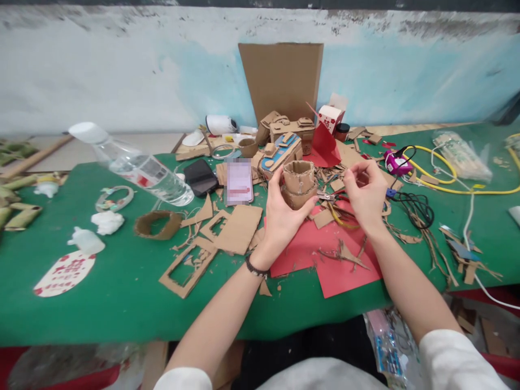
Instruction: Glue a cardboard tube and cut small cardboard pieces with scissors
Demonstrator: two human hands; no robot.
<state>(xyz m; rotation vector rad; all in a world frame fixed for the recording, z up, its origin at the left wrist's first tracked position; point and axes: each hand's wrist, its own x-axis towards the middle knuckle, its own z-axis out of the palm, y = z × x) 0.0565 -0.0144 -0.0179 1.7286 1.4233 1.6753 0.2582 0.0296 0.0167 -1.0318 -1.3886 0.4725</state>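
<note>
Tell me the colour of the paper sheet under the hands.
Red; the paper sheet lies on the green table, clearest in the head view.

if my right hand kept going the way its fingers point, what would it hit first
Probably the cardboard cup held in the left hand. The right hand points leftward at it with an open gap between; depth is hard to judge.

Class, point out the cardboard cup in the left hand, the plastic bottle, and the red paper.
cardboard cup point(299, 185), head view, front wall.
plastic bottle point(142, 172), head view, label.
red paper point(337, 265), head view, bare middle.
</note>
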